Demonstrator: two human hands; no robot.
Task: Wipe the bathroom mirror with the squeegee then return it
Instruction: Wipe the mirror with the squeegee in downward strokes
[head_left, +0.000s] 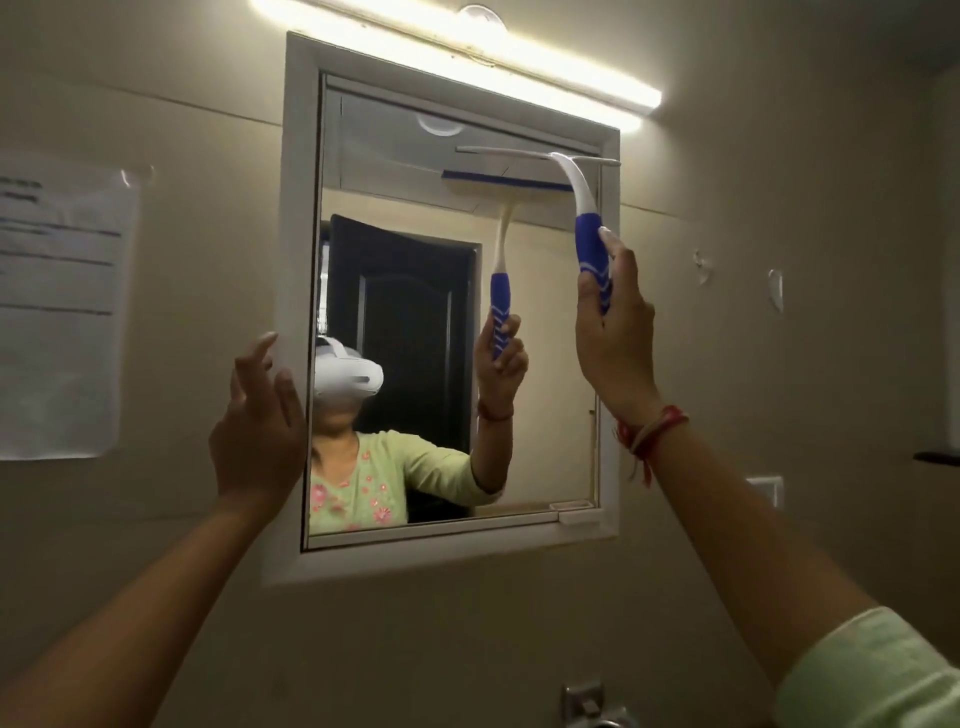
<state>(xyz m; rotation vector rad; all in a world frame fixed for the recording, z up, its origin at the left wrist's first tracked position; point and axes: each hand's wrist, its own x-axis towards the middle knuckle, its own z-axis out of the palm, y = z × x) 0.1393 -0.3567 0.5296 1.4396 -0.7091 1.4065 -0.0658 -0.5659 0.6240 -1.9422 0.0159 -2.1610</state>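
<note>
The bathroom mirror (545, 415) hangs on the wall in a white frame (296, 291). My right hand (615, 332) grips the blue handle of a white and blue squeegee (576, 192). Its blade lies across the top right part of the glass, just under the frame's upper edge. My left hand (257, 415) is raised with fingers apart, against the frame's left side, and holds nothing. The glass reflects the squeegee, the arm and the person.
A lit tube lamp (457, 57) runs above the mirror. A paper sheet (57, 312) is stuck on the wall at left. Small clear hooks (774, 288) sit on the wall at right. A metal tap fitting (592, 706) shows at the bottom edge.
</note>
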